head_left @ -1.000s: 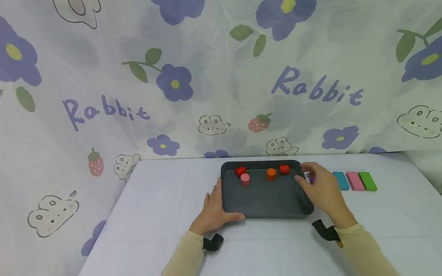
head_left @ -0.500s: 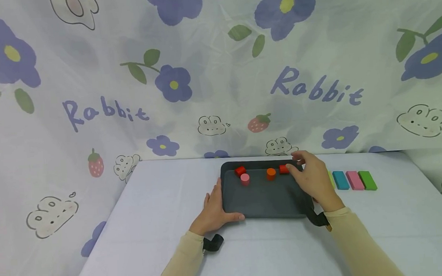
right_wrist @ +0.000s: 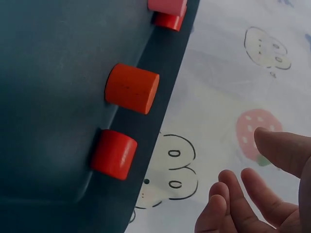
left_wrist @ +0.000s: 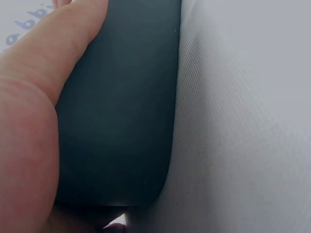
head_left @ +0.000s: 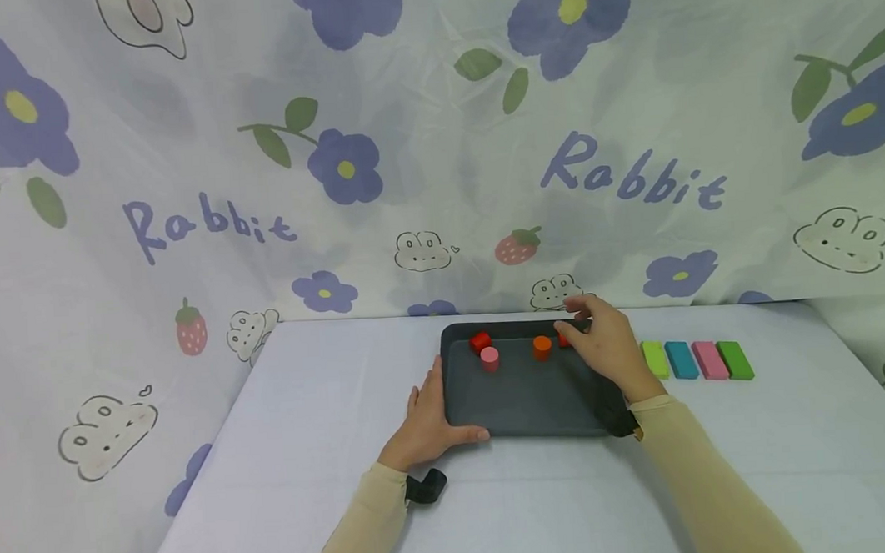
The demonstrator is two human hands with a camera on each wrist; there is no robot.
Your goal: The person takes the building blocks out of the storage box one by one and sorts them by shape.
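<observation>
A dark grey tray [head_left: 527, 401] lies on the table and holds several small cylinders along its far side. My left hand [head_left: 426, 423] lies against the tray's left side, fingers straight, its thumb at the front edge. Over the tray's right end hovers my right hand [head_left: 610, 347], thumb and fingers apart with nothing between them. It partly covers a red cylinder [right_wrist: 114, 154] in the head view. An orange cylinder [head_left: 541, 349] stands beside that one. Farther left are a pink cylinder [head_left: 489, 359] and another red cylinder [head_left: 480, 343], which lies on its side.
To the tray's right, a row of flat blocks lies on the white table: yellow-green [head_left: 655, 360], blue [head_left: 682, 360], pink block [head_left: 710, 360] and green block [head_left: 736, 360]. A patterned curtain [head_left: 436, 160] hangs behind the table.
My right hand has moved left from the tray's right rim to above its far right corner, uncovering the yellow-green block and covering a purple thing. My left hand and the cylinders stay put.
</observation>
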